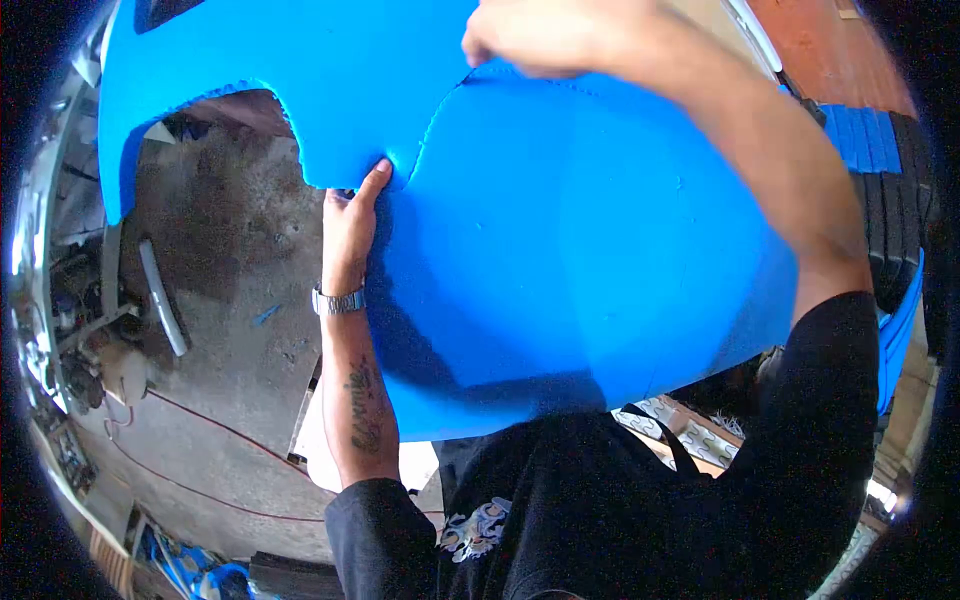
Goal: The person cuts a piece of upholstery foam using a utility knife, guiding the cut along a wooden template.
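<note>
A large blue foam sheet (560,240) spreads in front of me, with a curved cut line running up through it from near my left hand toward my right hand. My left hand (352,225), with a metal watch on the wrist, grips the sheet's edge beside the lower end of that cut, thumb on top and fingers underneath. At the top, my right hand (545,35) is closed at the upper part of the cut line. Whatever it holds is hidden, and the hand is slightly blurred. Left of the cut, the blue foam has a rough-edged, arch-shaped opening.
A grey concrete floor (225,240) shows at left, with a pale strip (163,298) and a red hose (200,428) on it. Stacked dark and blue foam pieces (870,140) stand at right. Metal shelving or framework lines the far left.
</note>
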`<state>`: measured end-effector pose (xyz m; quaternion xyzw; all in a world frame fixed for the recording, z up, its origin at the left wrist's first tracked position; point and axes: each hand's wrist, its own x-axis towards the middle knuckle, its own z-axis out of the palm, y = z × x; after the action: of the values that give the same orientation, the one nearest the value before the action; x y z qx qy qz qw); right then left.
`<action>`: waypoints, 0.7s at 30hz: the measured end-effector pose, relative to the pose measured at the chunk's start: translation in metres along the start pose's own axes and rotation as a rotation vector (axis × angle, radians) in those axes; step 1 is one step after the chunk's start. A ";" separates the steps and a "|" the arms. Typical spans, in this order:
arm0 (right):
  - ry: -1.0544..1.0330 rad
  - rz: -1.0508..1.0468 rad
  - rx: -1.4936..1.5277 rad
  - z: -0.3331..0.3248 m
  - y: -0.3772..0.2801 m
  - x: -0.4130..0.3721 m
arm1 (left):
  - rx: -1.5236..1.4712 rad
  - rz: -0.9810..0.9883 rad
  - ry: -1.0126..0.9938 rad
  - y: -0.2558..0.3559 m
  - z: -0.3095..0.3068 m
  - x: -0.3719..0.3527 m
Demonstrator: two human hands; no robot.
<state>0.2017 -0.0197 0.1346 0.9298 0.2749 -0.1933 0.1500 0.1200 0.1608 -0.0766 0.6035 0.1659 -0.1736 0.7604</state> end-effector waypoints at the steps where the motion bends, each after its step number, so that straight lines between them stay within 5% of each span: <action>1: 0.008 -0.019 0.002 -0.005 0.009 -0.002 | -0.012 0.001 -0.007 0.000 0.000 -0.001; 9: -0.101 -0.022 -0.204 0.022 -0.005 0.045 | 0.145 0.172 -0.008 -0.021 -0.011 0.003; 10: -0.107 -0.080 -0.241 0.014 -0.013 0.068 | 0.093 0.036 -0.009 0.011 -0.044 0.010; 15: 0.164 -0.155 0.017 0.115 0.048 0.042 | 0.067 0.261 -0.080 -0.025 -0.007 -0.008; 17: -0.084 -0.111 -0.156 0.072 0.020 0.029 | -0.020 0.307 -0.108 -0.037 -0.006 -0.006; 18: 0.130 -0.349 0.120 0.088 0.017 0.034 | -0.040 0.315 -0.112 -0.043 -0.003 -0.007; 21: 0.084 -0.130 -0.108 0.057 0.017 0.022 | -0.053 0.231 -0.162 -0.042 -0.017 0.007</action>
<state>0.2125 -0.0460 0.0778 0.9078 0.3507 -0.1484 0.1756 0.1056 0.1683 -0.1199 0.5823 0.0382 -0.1287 0.8018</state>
